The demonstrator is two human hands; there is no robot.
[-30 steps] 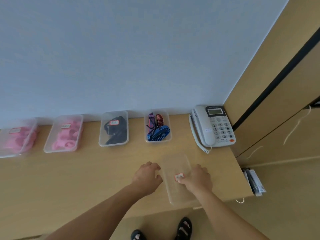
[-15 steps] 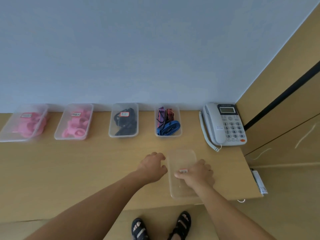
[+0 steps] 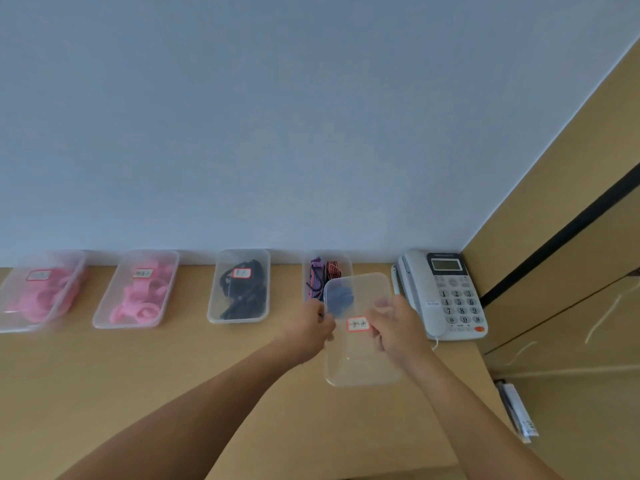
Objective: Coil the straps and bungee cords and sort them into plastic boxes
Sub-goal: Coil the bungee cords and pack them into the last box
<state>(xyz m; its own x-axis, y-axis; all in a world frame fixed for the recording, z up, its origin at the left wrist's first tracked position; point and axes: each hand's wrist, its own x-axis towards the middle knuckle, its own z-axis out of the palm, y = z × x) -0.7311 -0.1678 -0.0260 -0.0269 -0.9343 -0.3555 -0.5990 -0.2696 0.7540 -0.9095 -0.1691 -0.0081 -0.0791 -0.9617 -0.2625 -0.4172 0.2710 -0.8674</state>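
Observation:
I hold a clear plastic lid with a red-framed label off the desk, tilted over the front of the rightmost box. That box holds purple, red-striped and blue straps, partly hidden behind the lid. My left hand grips the lid's left edge. My right hand grips its right edge. Along the wall stand a box of black straps and two boxes of pink coils.
A white desk phone sits at the desk's right end, close to my right hand. The wooden desk ends at a wooden cabinet wall on the right. Papers lie below the desk's right edge.
The lid has been lifted from the desk front and carried toward the rightmost box, both hands gripping its edges. The camera view shifted left and up.

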